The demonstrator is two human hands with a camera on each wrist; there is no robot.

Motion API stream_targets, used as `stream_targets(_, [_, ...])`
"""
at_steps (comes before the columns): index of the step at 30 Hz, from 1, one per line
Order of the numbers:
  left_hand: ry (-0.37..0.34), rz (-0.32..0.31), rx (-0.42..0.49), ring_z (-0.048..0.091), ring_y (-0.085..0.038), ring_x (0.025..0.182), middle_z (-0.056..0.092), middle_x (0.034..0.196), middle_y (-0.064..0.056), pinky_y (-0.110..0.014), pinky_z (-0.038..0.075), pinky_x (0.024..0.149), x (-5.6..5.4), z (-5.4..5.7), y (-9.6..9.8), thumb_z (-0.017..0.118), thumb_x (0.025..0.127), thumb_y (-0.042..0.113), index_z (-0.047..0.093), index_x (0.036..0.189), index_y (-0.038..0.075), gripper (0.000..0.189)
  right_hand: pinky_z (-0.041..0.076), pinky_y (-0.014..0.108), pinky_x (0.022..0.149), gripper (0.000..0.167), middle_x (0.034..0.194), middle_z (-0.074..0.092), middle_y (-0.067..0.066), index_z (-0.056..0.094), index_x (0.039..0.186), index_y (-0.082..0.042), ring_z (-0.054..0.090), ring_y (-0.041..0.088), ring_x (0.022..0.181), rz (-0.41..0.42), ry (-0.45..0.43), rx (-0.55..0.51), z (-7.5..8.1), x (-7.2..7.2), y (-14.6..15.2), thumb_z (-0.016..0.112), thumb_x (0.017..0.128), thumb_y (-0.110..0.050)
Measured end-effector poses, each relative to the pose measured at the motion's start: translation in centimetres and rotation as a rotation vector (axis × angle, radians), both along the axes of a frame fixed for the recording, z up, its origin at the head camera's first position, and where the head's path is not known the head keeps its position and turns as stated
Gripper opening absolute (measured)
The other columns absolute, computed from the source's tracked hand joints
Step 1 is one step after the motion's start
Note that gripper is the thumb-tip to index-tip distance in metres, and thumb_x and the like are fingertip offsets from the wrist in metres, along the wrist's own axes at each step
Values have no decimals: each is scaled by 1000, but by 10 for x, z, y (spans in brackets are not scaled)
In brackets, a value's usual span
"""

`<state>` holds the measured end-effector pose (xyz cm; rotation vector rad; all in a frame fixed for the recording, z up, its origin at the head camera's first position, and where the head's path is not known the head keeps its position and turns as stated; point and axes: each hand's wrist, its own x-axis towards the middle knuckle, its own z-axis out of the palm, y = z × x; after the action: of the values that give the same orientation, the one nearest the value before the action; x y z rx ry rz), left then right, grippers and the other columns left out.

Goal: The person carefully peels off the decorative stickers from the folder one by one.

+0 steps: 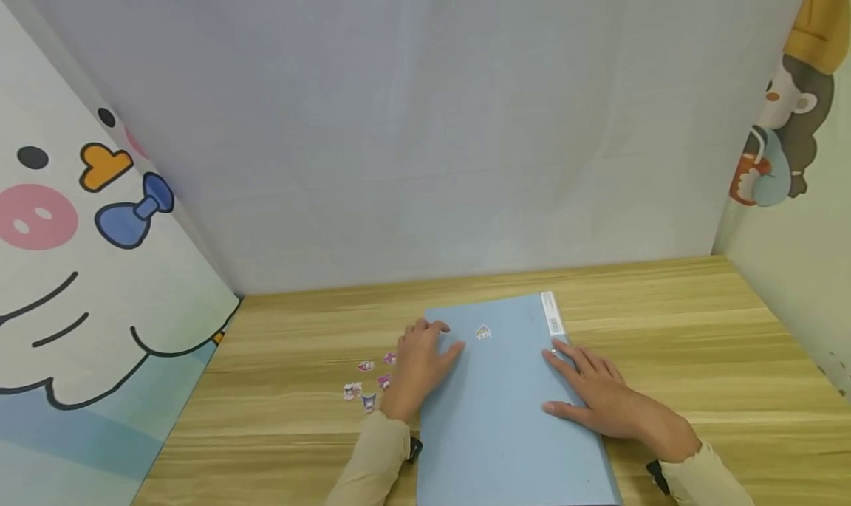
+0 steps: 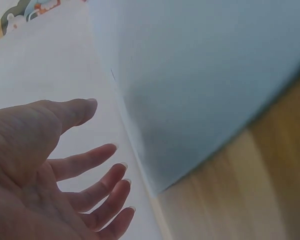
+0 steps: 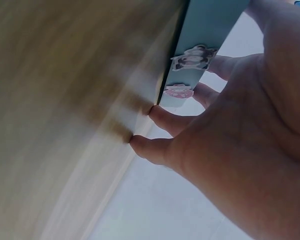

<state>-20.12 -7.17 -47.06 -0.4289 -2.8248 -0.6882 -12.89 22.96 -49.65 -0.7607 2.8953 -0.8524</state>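
Observation:
A light blue file folder (image 1: 505, 417) lies on the wooden table, a white barcode label (image 1: 552, 313) at its far right corner. One small cartoon sticker (image 1: 483, 332) sits on its cover. At the upper left edge hovers or rests my left hand (image 1: 419, 366), fingers spread and slightly bent; contact cannot be told. My right hand (image 1: 598, 395) rests along the right edge, its thumb over the cover and some fingertips down at the table in the right wrist view. On the folder's side there, a grey-and-white sticker (image 3: 194, 58) and a pink sticker (image 3: 179, 91) show.
Several loose cartoon stickers (image 1: 368, 402) lie on the wooden table (image 1: 279, 417) left of the folder. A pale cloth wall (image 1: 432, 137) rises behind the table, and printed cartoon panels stand on both sides.

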Motion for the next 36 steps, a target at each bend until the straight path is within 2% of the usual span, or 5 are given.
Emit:
stream_targets(7, [-5, -34, -20, 57, -33, 99, 62, 106, -16, -49, 48, 85, -5, 1, 12, 76, 94, 34, 71, 118, 6, 38, 25, 71, 104, 75, 159, 33, 23, 41, 153, -4, 34, 49, 138, 5, 63, -11, 5, 2, -2, 66, 98, -49])
stream_targets(13, [-41, -46, 1, 55, -34, 102, 60, 110, -18, -50, 47, 87, -7, 4, 25, 75, 95, 33, 69, 121, 4, 39, 26, 71, 107, 76, 160, 32, 23, 41, 154, -2, 34, 49, 141, -5, -9, 39, 19, 5, -6, 66, 98, -47])
stream_targets(17, [-54, -63, 10, 54, -34, 102, 60, 113, -19, -50, 46, 86, -10, 6, 32, 73, 96, 32, 70, 119, 5, 36, 25, 70, 108, 76, 161, 31, 23, 41, 155, -2, 33, 49, 142, -15, -32, 54, 24, 6, -7, 66, 98, -47])
stream_targets(26, [-131, -110, -23, 57, -33, 100, 63, 113, -18, -47, 49, 82, -18, 6, 40, 76, 94, 24, 72, 120, 8, 30, 26, 71, 107, 76, 161, 32, 23, 41, 154, -2, 34, 49, 142, -12, -22, 51, 24, 6, -7, 66, 98, -47])
stream_targets(36, [-198, -122, 9, 56, -31, 99, 59, 107, -15, -45, 51, 81, -22, 3, 46, 76, 94, 16, 70, 116, 3, 26, 27, 71, 107, 76, 160, 32, 24, 41, 154, -2, 34, 50, 141, -9, -14, 55, 22, 5, -7, 66, 98, -47])
